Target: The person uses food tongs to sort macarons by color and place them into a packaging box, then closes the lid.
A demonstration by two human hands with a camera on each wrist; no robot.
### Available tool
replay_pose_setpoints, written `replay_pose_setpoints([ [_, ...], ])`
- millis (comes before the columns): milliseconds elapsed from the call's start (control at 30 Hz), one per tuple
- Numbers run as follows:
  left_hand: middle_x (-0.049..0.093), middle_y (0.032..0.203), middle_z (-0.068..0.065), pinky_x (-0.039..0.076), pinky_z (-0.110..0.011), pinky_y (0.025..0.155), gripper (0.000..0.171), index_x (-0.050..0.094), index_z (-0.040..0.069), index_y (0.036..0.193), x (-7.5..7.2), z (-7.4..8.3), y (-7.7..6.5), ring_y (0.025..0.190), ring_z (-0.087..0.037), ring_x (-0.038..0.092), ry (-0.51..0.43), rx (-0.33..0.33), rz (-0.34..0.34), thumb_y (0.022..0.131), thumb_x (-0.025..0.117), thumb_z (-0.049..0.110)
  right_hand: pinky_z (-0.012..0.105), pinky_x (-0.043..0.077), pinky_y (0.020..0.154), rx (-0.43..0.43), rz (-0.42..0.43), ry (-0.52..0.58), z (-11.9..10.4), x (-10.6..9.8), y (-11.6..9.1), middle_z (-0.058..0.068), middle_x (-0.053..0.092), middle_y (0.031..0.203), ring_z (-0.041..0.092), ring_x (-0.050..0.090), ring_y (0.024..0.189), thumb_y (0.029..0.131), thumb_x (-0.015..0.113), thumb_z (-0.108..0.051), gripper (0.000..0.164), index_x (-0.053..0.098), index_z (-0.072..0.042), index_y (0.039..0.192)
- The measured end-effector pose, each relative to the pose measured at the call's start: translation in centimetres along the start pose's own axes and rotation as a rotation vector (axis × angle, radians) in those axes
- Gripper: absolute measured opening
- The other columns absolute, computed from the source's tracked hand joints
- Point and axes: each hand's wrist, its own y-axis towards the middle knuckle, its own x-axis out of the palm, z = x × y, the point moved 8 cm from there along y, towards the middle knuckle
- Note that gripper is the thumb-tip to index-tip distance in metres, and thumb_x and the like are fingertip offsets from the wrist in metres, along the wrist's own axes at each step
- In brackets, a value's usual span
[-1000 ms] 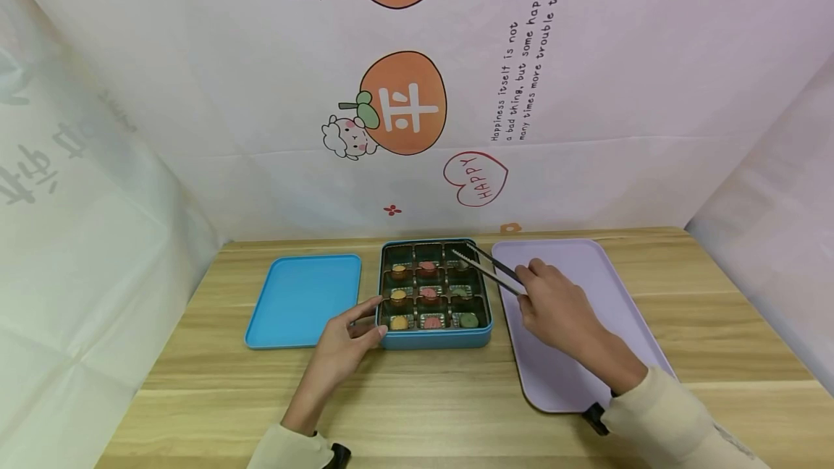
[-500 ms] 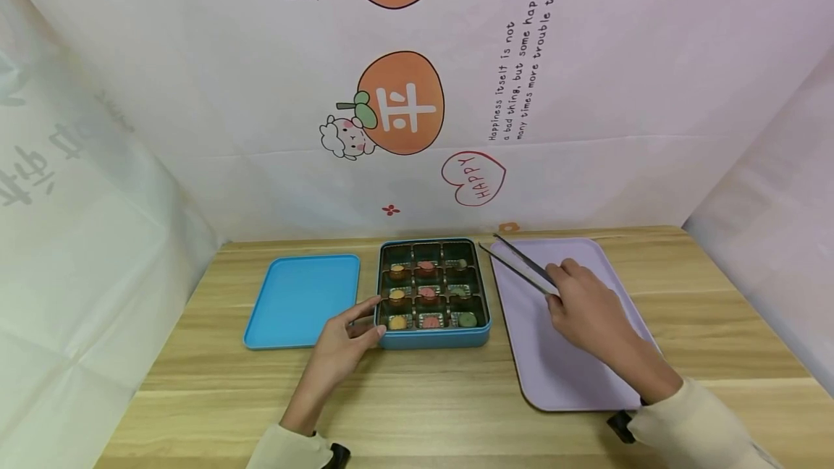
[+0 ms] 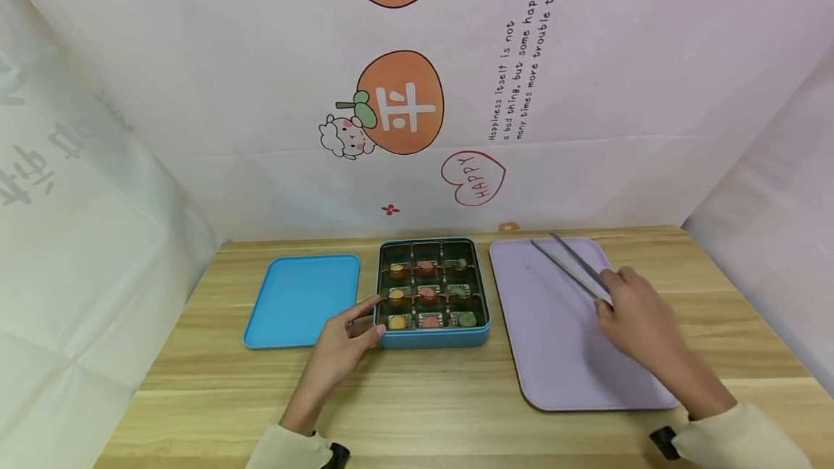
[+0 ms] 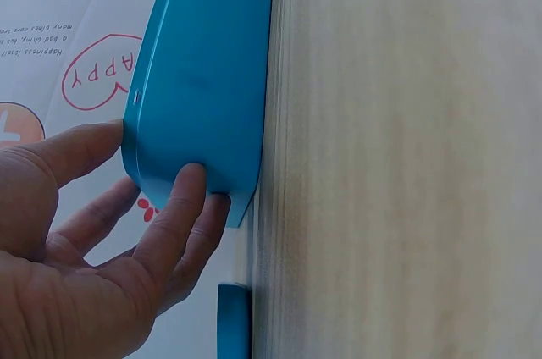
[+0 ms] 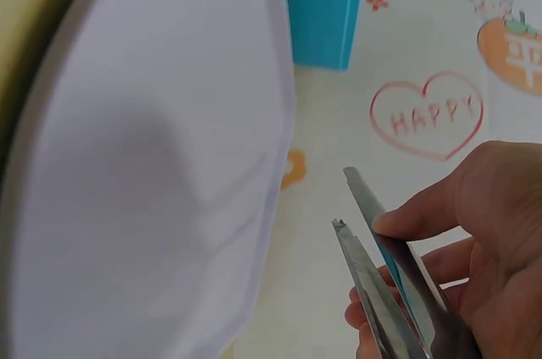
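A blue box [image 3: 433, 339] holds a dark divided insert with small round yellow, pink and green pieces [image 3: 467, 319] in its compartments. My left hand [image 3: 342, 344] grips its front left corner, thumb and fingers on either side; in the left wrist view the fingertips press the blue box wall [image 4: 199, 80]. To the right, my right hand [image 3: 641, 317] holds a pair of metal tongs [image 3: 576, 270] above the lilac tray [image 3: 554, 360]. In the right wrist view the tongs' tips stand apart with nothing between them, and the thumb lies along one arm.
A flat blue lid [image 3: 302, 302] lies left of the box on the wooden table [image 3: 430, 411]. A white printed sheet [image 3: 586, 179] rises behind the table, and white sheets hang at both sides.
My right hand has carried the tongs rightward, from over the box's back right compartment to above the lilac tray. The left hand has stayed at the box corner.
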Motion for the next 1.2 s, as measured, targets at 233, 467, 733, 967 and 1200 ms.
replay_pose_setpoints([
  [233, 0.057, 0.147, -0.030, 0.063, -0.042, 0.087, 0.053, 0.060, 0.016, 0.150, 0.0, 0.0, 0.0, 0.129, -0.042, 0.065, 0.005, -0.004, 0.002, 0.099, 0.072, 0.010, 0.059, 0.048, 0.053, 0.111, -0.025, 0.001, 4.6, -0.5, -1.1, 0.039, 0.057, 0.107, 0.053, 0.061, 0.088, 0.089, 0.064, -0.005, 0.039, 0.060, 0.017, 0.121],
  [467, 0.057, 0.147, -0.030, 0.063, -0.043, 0.086, 0.054, 0.059, 0.016, 0.150, 0.0, 0.0, 0.0, 0.127, -0.041, 0.067, -0.003, -0.004, -0.001, 0.099, 0.072, 0.010, 0.057, 0.048, 0.053, 0.199, -0.056, -0.018, 9.2, -0.4, -2.3, 0.041, 0.055, 0.104, 0.053, 0.059, 0.083, 0.090, 0.060, -0.007, 0.042, 0.055, 0.022, 0.121],
  [733, 0.056, 0.149, -0.030, 0.063, -0.042, 0.089, 0.053, 0.059, 0.016, 0.150, -0.1, 0.0, -0.1, 0.129, -0.042, 0.065, 0.000, -0.006, 0.000, 0.099, 0.072, 0.011, 0.058, 0.047, 0.055, 0.262, -0.077, -0.023, 13.1, 0.4, -3.3, 0.041, 0.053, 0.099, 0.049, 0.057, 0.075, 0.087, 0.055, -0.007, 0.045, 0.053, 0.026, 0.117],
  [967, 0.055, 0.150, -0.030, 0.063, -0.042, 0.090, 0.053, 0.060, 0.015, 0.150, -0.1, 0.1, 0.0, 0.131, -0.043, 0.064, 0.002, -0.002, -0.001, 0.099, 0.072, 0.011, 0.051, 0.044, 0.050, 0.290, -0.141, -0.016, 14.8, 0.8, -3.8, 0.038, 0.051, 0.095, 0.047, 0.055, 0.072, 0.090, 0.052, -0.009, 0.035, 0.053, 0.022, 0.106],
  [1200, 0.056, 0.149, -0.030, 0.063, -0.042, 0.089, 0.053, 0.060, 0.015, 0.150, 0.0, 0.2, 0.0, 0.129, -0.042, 0.065, 0.000, 0.000, -0.003, 0.099, 0.072, 0.011, 0.051, 0.045, 0.050, 0.279, -0.153, -0.018, 15.4, 1.1, -3.9, 0.040, 0.049, 0.093, 0.049, 0.054, 0.070, 0.088, 0.054, -0.007, 0.031, 0.052, 0.021, 0.098],
])
